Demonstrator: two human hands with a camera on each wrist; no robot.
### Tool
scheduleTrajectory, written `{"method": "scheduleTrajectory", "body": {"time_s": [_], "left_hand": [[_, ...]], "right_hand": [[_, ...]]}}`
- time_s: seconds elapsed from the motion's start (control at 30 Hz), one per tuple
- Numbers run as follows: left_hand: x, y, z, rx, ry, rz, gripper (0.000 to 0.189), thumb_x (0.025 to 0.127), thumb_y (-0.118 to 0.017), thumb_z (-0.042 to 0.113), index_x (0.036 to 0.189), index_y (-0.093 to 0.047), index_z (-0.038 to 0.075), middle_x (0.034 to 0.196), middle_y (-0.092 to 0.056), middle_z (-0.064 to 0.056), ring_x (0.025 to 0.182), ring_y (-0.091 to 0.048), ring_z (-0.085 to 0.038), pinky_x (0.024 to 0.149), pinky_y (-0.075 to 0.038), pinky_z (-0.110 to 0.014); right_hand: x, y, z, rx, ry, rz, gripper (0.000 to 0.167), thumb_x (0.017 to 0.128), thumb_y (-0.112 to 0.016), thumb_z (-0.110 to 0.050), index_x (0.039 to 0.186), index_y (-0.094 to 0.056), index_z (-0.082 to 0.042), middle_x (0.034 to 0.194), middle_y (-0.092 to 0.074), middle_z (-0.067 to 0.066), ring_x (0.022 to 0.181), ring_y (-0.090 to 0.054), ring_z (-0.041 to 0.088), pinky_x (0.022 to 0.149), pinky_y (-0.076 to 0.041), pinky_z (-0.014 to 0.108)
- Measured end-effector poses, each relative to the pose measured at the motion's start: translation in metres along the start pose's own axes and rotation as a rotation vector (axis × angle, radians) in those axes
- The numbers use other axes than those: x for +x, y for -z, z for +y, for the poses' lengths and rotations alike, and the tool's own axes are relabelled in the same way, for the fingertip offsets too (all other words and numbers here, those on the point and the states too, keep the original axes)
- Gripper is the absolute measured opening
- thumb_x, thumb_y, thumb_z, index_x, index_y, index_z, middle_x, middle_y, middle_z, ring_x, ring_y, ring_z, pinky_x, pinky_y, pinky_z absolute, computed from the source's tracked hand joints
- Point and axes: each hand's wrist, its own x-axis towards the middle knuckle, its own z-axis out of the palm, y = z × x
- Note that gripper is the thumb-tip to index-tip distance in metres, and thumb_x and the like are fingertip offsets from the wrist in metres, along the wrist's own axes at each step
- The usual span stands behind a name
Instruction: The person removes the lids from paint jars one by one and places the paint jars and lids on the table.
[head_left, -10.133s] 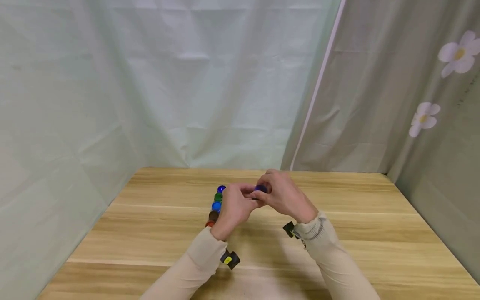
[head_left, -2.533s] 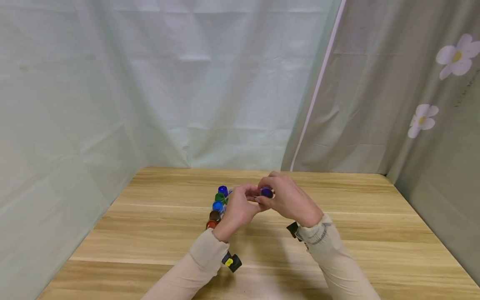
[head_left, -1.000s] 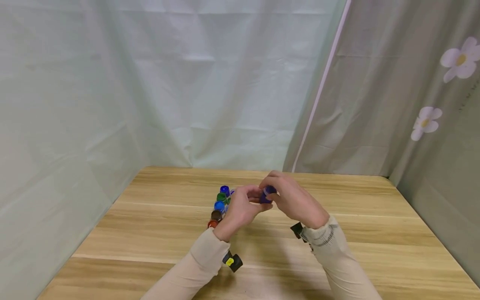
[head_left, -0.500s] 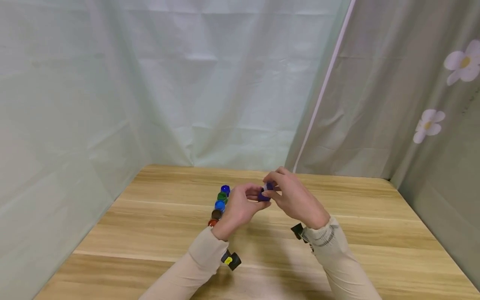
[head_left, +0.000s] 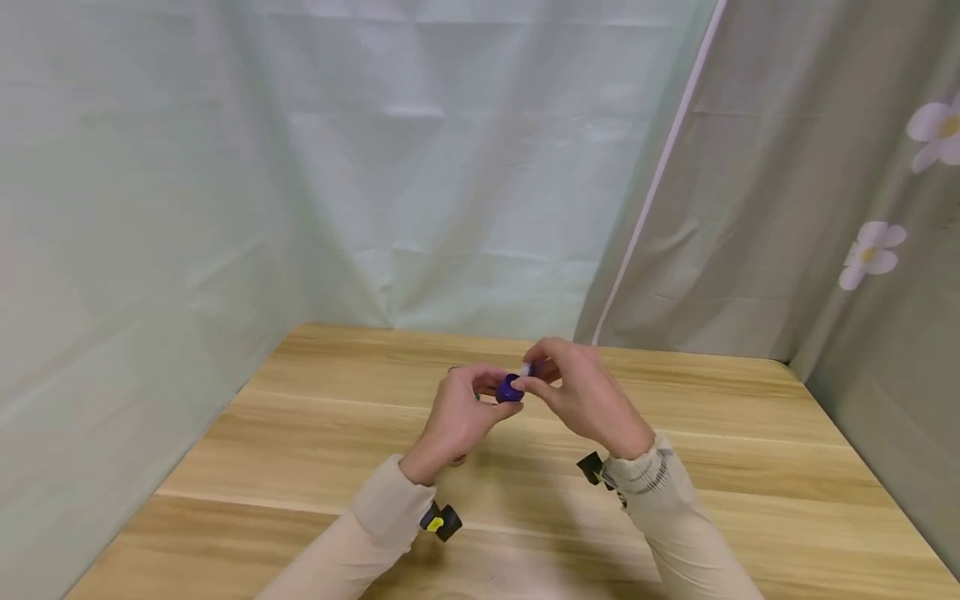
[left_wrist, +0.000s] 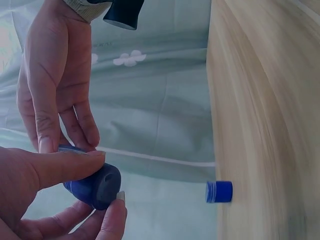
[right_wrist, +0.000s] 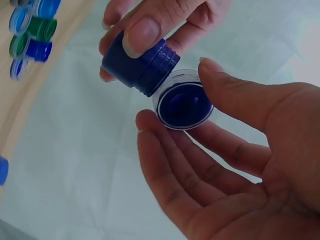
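Note:
My left hand [head_left: 452, 417] grips a small dark blue-purple paint jar [head_left: 509, 389] between thumb and fingers. In the right wrist view the jar is tipped, its threaded neck facing the lid. My right hand [head_left: 588, 396] pinches a clear round lid [right_wrist: 184, 102] with dark blue paint on its inside. Jar neck and lid rim overlap in that view; whether they touch I cannot tell. Seen from the left wrist, the jar's base [left_wrist: 107, 186] faces the camera and the lid is mostly hidden behind the thumb.
Several paint jars stand in a row with clear lids beside them, among them a green jar [right_wrist: 42, 28]; my left hand mostly hides them in the head view. A separate blue jar [left_wrist: 220, 192] stands on the wooden table [head_left: 712, 500]. Curtains [head_left: 465, 167] hang behind.
The lid has come off the purple jar and is now apart in my right hand. The left hand has moved slightly left with the jar, covering the row of jars.

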Motion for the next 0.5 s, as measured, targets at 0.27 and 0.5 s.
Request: {"method": "scheduleTrajectory", "body": {"time_s": [0.27,0.5], "left_hand": [[-0.007,0.012,-0.005,0.031,-0.003,0.008,0.024,0.083,-0.086,0.013,0.104,-0.075,0.015,0.103,-0.074,-0.002,0.095,-0.071,-0.017,0.087,-0.061,-0.037],[-0.017,0.026,-0.012,0.018,0.068,0.05,0.033,0.082,-0.085,0.005,0.113,-0.073,0.007,0.108,-0.074,-0.011,0.097,-0.075,-0.023,0.085,-0.063,-0.035]], "right_hand": [[0.0,-0.005,-0.001,0.1,-0.029,-0.015,0.025,0.087,-0.082,-0.018,0.106,-0.068,-0.009,0.094,-0.074,-0.002,0.083,-0.072,0.008,0.077,-0.06,0.025],[-0.001,-0.011,-0.003,0.195,-0.088,-0.082,0.034,0.085,-0.083,-0.012,0.115,-0.067,-0.004,0.1,-0.073,0.005,0.091,-0.074,0.014,0.079,-0.061,0.026]]}}
